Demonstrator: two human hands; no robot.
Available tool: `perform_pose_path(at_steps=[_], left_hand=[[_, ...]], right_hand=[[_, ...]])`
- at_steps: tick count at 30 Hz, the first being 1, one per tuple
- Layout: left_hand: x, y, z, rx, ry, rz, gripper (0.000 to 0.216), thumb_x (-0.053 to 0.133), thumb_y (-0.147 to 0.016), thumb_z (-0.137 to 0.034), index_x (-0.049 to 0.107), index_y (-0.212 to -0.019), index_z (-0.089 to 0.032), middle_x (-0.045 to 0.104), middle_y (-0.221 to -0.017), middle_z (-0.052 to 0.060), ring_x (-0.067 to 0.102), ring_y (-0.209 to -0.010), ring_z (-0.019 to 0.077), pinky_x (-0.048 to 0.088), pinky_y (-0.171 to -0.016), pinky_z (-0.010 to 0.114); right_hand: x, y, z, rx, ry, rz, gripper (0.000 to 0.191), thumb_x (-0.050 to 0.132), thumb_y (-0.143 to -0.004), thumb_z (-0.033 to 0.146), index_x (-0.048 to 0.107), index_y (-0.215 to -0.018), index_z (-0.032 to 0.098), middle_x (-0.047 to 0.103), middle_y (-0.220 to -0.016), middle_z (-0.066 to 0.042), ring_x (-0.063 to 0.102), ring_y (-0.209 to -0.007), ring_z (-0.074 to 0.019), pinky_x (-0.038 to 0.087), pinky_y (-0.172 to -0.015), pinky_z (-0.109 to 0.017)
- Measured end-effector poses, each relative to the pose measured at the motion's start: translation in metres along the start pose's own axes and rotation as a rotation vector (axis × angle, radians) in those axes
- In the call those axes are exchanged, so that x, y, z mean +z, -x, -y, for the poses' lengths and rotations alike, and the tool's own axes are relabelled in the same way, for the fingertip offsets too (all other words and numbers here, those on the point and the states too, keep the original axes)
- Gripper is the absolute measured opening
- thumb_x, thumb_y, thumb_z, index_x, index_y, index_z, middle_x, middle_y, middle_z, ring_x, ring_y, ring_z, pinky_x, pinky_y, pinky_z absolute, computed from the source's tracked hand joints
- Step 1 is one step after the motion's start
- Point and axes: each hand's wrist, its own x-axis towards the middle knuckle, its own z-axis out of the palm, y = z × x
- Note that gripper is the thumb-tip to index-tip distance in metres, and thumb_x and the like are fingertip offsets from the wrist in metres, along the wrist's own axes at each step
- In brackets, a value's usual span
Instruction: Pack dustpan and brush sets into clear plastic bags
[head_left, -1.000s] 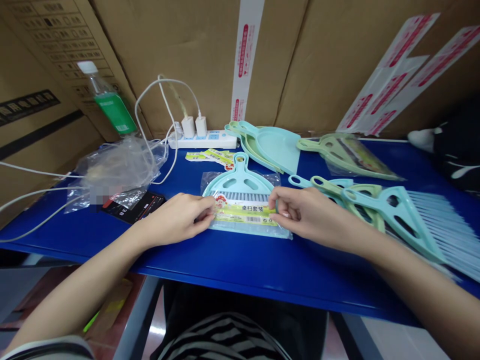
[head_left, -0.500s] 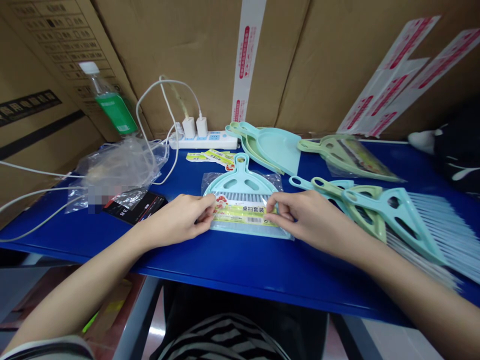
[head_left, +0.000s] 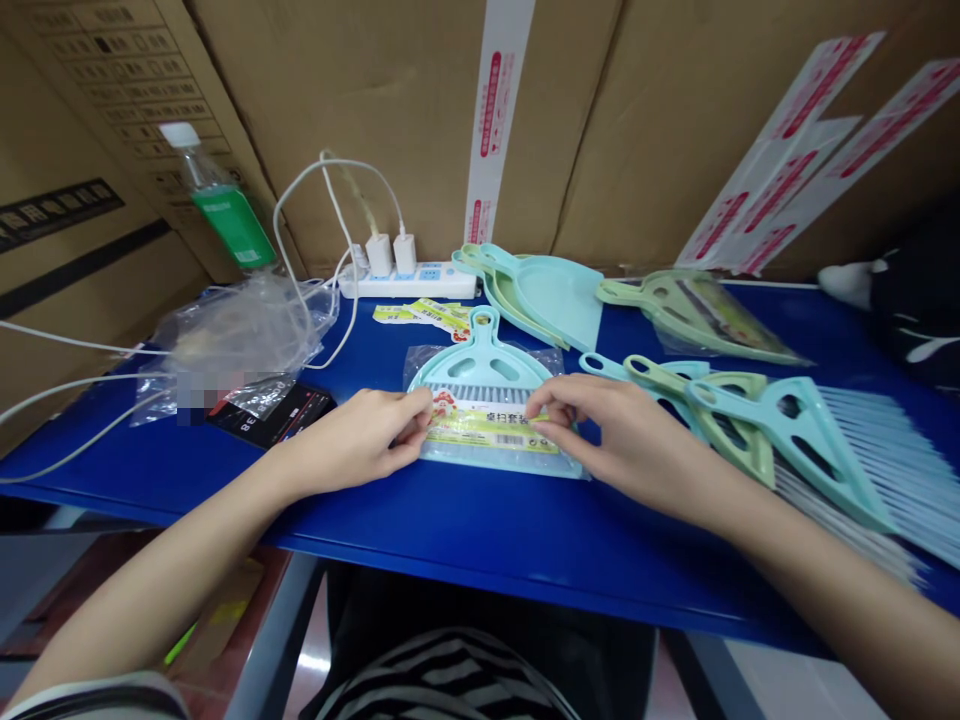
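A light-blue dustpan and brush set (head_left: 480, 368) lies flat in front of me inside a clear plastic bag (head_left: 547, 360), its handle pointing away. Across the brush bristles runs a yellow-green and white label card (head_left: 491, 425). My left hand (head_left: 379, 430) pinches the bag at the left end of the card, fingers curled. At the card's right end is my right hand (head_left: 600, 430), its thumb and forefinger closing on the bag film; the exact contact is hard to make out.
Loose dustpans (head_left: 559, 285) rest at the back, beside spare label cards (head_left: 431, 315) and a power strip (head_left: 442, 282). A bagged green set (head_left: 690, 310) and several brushes (head_left: 795, 430) lie right. Plastic bags (head_left: 232, 325), a black box (head_left: 277, 415) and a bottle (head_left: 225, 210) are left.
My right hand has shifted slightly, its fingers less curled and a little further up and left over the card's end. My left hand and the dustpan set stay in place.
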Motion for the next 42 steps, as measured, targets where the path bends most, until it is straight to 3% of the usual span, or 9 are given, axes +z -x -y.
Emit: perform_pose_path(at_steps=[5, 20, 28, 32, 37, 42], left_hand=[[0.0, 0.001, -0.001, -0.002, -0.008, 0.003, 0.01, 0.04, -0.085, -0.015, 0.038, -0.079, -0.022, 0.051, -0.062, -0.006, 0.05, -0.051, 0.0109, 0.034, -0.052, 0.023], [0.0, 0.001, 0.0, -0.04, -0.033, 0.027, 0.008, 0.041, -0.087, -0.015, 0.038, -0.088, -0.022, 0.054, -0.062, -0.007, 0.055, -0.053, 0.0122, 0.037, -0.055, 0.023], [0.003, -0.003, -0.004, -0.153, -0.236, 0.055, 0.009, 0.037, -0.095, -0.021, 0.044, -0.1, -0.019, 0.065, -0.07, -0.002, 0.063, -0.059, 0.016, 0.038, -0.055, 0.024], [0.006, -0.003, -0.004, -0.142, -0.281, -0.019, 0.012, 0.043, -0.095, -0.022, 0.047, -0.105, -0.019, 0.065, -0.067, -0.004, 0.064, -0.059, 0.0153, 0.036, -0.052, 0.023], [0.01, -0.001, -0.001, -0.088, -0.323, -0.145, 0.011, 0.048, -0.091, -0.022, 0.05, -0.102, -0.02, 0.054, -0.054, -0.01, 0.054, -0.046, 0.0108, 0.032, -0.048, 0.02], [0.009, 0.0, 0.002, -0.083, -0.377, -0.234, 0.012, 0.045, -0.092, -0.023, 0.053, -0.1, -0.02, 0.052, -0.057, -0.009, 0.05, -0.044, 0.0092, 0.031, -0.046, 0.019]], right_hand=[[-0.002, 0.0, 0.0, -0.001, -0.022, -0.025, 0.007, 0.052, -0.084, 0.02, 0.057, -0.089, 0.02, 0.055, -0.065, 0.002, 0.052, -0.057, -0.0127, 0.038, -0.054, -0.025], [0.013, 0.002, -0.004, -0.17, 0.129, -0.018, 0.03, 0.041, -0.085, 0.004, 0.065, -0.097, 0.017, 0.057, -0.081, -0.004, 0.056, -0.067, -0.0149, 0.044, -0.063, -0.027], [0.015, 0.003, -0.005, -0.27, 0.262, 0.056, 0.044, 0.038, -0.09, 0.007, 0.074, -0.104, 0.026, 0.046, -0.074, -0.002, 0.041, -0.06, -0.014, 0.041, -0.061, -0.029], [0.015, 0.003, -0.005, -0.267, 0.29, 0.074, 0.046, 0.038, -0.09, 0.006, 0.074, -0.108, 0.027, 0.045, -0.074, -0.002, 0.039, -0.059, -0.0136, 0.041, -0.061, -0.029], [0.016, 0.003, -0.006, -0.264, 0.272, 0.08, 0.046, 0.038, -0.091, 0.006, 0.074, -0.11, 0.027, 0.047, -0.075, -0.003, 0.039, -0.061, -0.0141, 0.039, -0.059, -0.028], [0.015, 0.004, -0.006, -0.247, 0.288, 0.103, 0.045, 0.04, -0.091, 0.007, 0.072, -0.114, 0.028, 0.047, -0.075, -0.003, 0.036, -0.061, -0.0138, 0.036, -0.057, -0.026]])
